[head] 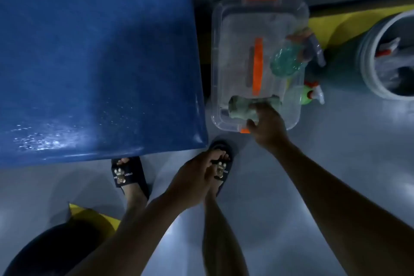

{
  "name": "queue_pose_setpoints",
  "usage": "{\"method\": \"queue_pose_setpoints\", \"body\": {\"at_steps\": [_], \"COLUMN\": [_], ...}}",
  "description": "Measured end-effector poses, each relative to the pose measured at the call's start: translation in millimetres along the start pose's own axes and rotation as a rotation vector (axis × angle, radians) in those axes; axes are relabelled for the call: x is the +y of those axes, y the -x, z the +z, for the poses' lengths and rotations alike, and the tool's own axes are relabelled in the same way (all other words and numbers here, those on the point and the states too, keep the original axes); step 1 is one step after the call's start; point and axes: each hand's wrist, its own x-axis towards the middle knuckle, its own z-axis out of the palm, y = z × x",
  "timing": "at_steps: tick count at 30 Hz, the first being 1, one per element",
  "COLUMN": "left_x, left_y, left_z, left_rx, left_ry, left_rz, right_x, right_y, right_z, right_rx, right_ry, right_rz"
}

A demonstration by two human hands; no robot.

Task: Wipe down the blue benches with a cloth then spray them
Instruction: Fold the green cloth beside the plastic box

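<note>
A blue bench (94, 60) fills the upper left, its near part wet and shiny with droplets. To its right a clear plastic box (289, 13) with orange clips and an orange handle stands on the floor. On its lid lies a crumpled green cloth (240, 106), and my right hand (267, 129) grips the cloth's near side. A teal spray bottle (285, 61) with a grey trigger lies on the lid's right side. A green spray bottle (310, 94) stands just right of the box. My left hand (192, 178) hangs over my right foot, fingers loosely curled, holding nothing.
A pale round bucket (369, 69) holding bags stands at the far right. Yellow floor marking (340, 27) runs behind the box, another yellow patch (96, 217) lies at lower left. My feet in dark slippers (125, 175) stand on the grey floor by the bench's near edge.
</note>
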Motion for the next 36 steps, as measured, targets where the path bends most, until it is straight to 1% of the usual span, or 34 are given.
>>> {"method": "queue_pose_setpoints", "body": {"at_steps": [4, 6, 8, 9, 11, 13, 18, 20, 23, 26, 29, 31, 33, 34, 35, 36], "left_x": [-17, -23, -25, -25, -23, -17, 13, 28, 49, 67, 79, 88, 98, 104, 109, 113], "left_y": [-27, -33, -34, -33, -30, -25, -11, -5, 7, 21, 33, 41, 46, 48, 50, 50], "left_z": [10, 14, 14, 13, 9, 5, -6, -9, -7, -5, -3, -8, -19, -28, -38, -50], "left_rx": [-0.045, -0.047, -0.042, -0.04, -0.037, -0.029, -0.022, -0.011, 0.078, 0.149, 0.148, 0.176, 0.214, 0.204, 0.157, 0.071], "left_ry": [-0.006, 0.013, 0.032, 0.038, 0.04, 0.034, 0.091, 0.138, 0.213, 0.253, 0.286, 0.287, 0.269, 0.27, 0.296, 0.349], "left_rz": [0.002, -0.002, 0.007, 0.006, 0.004, 0.007, 0.066, 0.104, 0.166, 0.199, 0.214, 0.277, 0.347, 0.355, 0.336, 0.305], "right_x": [6, 11, 10, 8, 4, 4, -12, -20, -31, -42, -53, -63, -76, -83, -91, -100], "right_y": [-21, -23, -27, -30, -36, -36, 12, 39, 73, 98, 114, 122, 127, 129, 130, 130], "right_z": [19, 30, 35, 34, 26, 12, -33, -46, -64, -77, -89, -101, -112, -117, -123, -128], "right_rx": [-0.017, 0.046, 0.168, 0.222, 0.235, 0.164, 0.044, 0.076, 0.158, 0.144, 0.165, 0.188, 0.137, 0.091, 0.042, -0.006], "right_ry": [0.166, 0.254, 0.302, 0.281, 0.157, 0.033, -0.293, -0.35, -0.368, -0.411, -0.56, -0.621, -0.623, -0.615, -0.611, -0.619], "right_rz": [-0.134, -0.142, -0.138, -0.129, -0.053, 0.034, 0.002, 0.021, 0.088, 0.143, 0.187, 0.169, 0.11, 0.076, 0.04, -0.01]}}
